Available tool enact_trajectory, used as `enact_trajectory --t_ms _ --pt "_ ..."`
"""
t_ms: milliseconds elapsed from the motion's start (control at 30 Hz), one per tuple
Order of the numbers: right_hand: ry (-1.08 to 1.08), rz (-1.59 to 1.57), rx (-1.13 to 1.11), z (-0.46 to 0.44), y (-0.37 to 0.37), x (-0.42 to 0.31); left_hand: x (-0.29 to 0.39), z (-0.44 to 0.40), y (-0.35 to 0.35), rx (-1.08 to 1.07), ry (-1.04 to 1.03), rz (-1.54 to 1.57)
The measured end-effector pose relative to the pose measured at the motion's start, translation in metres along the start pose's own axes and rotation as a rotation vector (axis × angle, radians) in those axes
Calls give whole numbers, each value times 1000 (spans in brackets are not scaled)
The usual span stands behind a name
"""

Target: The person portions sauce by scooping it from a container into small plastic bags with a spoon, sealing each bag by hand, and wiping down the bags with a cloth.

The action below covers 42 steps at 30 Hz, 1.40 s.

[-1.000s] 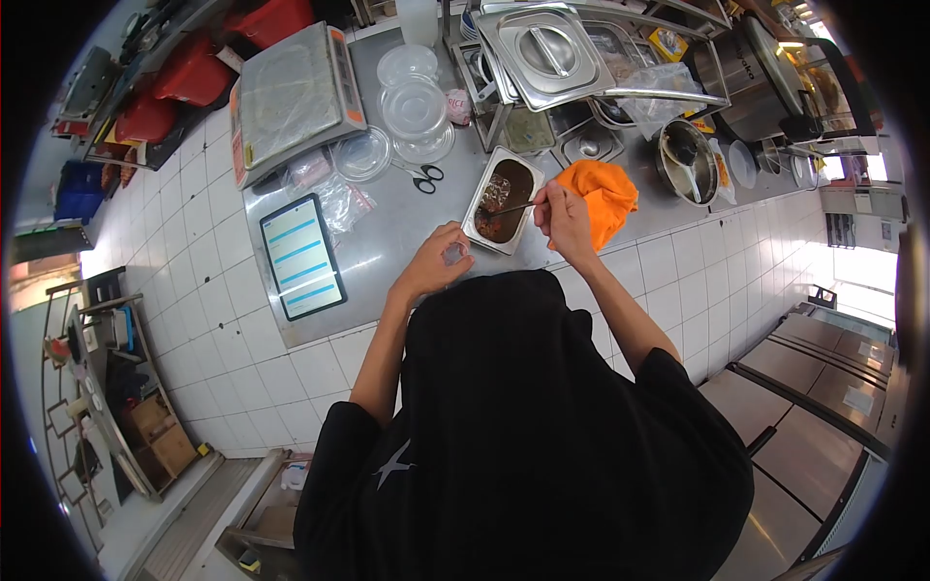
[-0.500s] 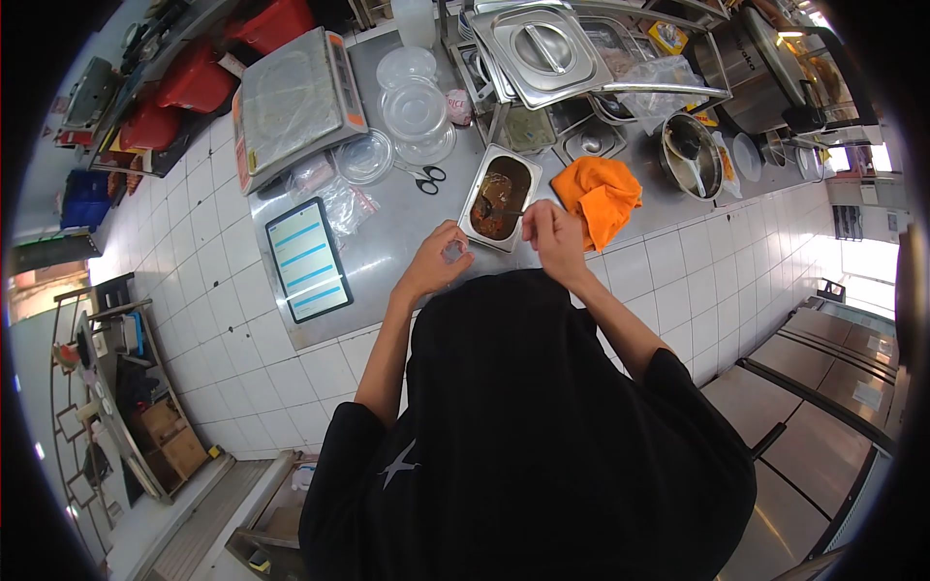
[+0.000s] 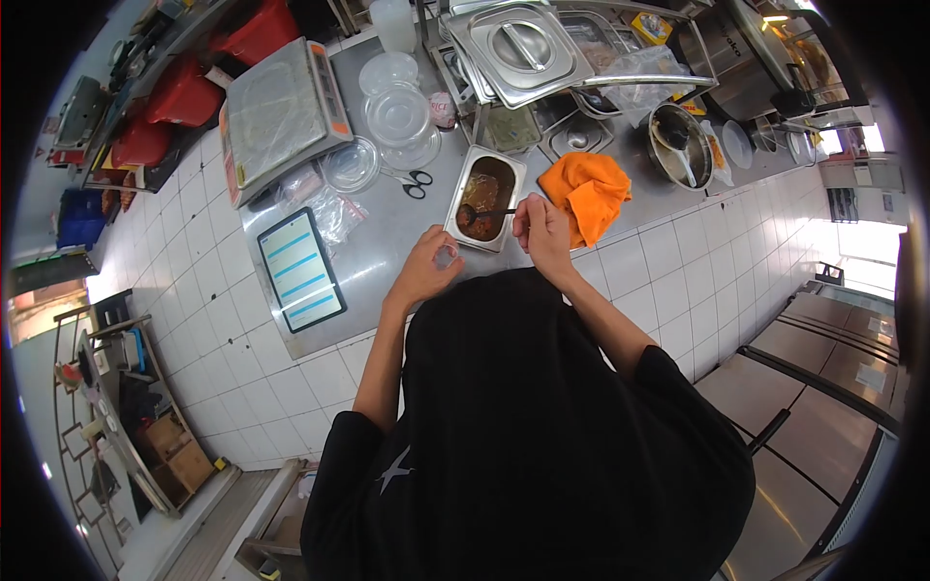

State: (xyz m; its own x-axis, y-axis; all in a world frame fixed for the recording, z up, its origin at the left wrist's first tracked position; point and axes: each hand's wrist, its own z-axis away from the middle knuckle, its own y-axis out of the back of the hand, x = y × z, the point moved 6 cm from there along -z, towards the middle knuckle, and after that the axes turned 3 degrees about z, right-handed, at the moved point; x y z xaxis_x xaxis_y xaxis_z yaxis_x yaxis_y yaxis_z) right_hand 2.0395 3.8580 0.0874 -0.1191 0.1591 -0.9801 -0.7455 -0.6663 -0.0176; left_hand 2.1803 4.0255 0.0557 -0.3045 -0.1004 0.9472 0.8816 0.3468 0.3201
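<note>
My right hand (image 3: 543, 232) is closed on the handle of a dark spoon (image 3: 489, 212), whose bowl lies in the brown sauce (image 3: 487, 189) inside a steel container (image 3: 518, 175). Just left of the container's near end, my left hand (image 3: 422, 268) curls its fingers round a small clear cup (image 3: 446, 257). An orange cloth (image 3: 591, 194) lies bunched to the right of the container. Black-handled scissors (image 3: 418, 184) rest to its left, near some clear plastic lids (image 3: 397, 114).
A tablet (image 3: 300, 271) and plastic bags (image 3: 334, 215) lie at the left of the steel counter. Behind them stands a scale (image 3: 281, 111). Lidded steel pans (image 3: 518, 48) stand at the back, and a pot (image 3: 680, 145) with a ladle is at the right.
The spoon's bowl has shifted toward the left side of the container, and my right hand has moved left with it. The whole view has shifted slightly. My left hand keeps its hold.
</note>
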Motion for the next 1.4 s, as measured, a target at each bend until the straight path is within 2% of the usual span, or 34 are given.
enact_trajectory --t_ms 133,233,267,367,533,867,967,1067,1167,1267,1400 --pt "-107 -150 120 -10 30 30 -5 1 8 -13 87 -10" --pt "-86 -206 157 -10 52 35 -11 13 25 -38 307 -62" --pt "-80 -230 136 -10 55 34 -11 14 31 -49 389 -76" --pt "-35 -234 67 -8 59 30 2 16 49 -13 423 -78" --pt "67 21 -82 13 43 30 2 13 52 96 289 -18" --pt "98 22 -140 28 47 37 5 11 53 207 177 6" --pt "50 -85 -101 25 49 42 9 7 54 227 203 -29" --pt "-83 -268 -1 18 54 52 18 -2 57 270 160 -66" --pt "-105 -394 75 10 63 50 29 -15 58 281 101 -168" --pt "-41 -469 99 0 75 30 34 -30 54 293 4 -219" --pt "-15 -517 142 -7 88 -22 33 -56 38 256 45 -204"
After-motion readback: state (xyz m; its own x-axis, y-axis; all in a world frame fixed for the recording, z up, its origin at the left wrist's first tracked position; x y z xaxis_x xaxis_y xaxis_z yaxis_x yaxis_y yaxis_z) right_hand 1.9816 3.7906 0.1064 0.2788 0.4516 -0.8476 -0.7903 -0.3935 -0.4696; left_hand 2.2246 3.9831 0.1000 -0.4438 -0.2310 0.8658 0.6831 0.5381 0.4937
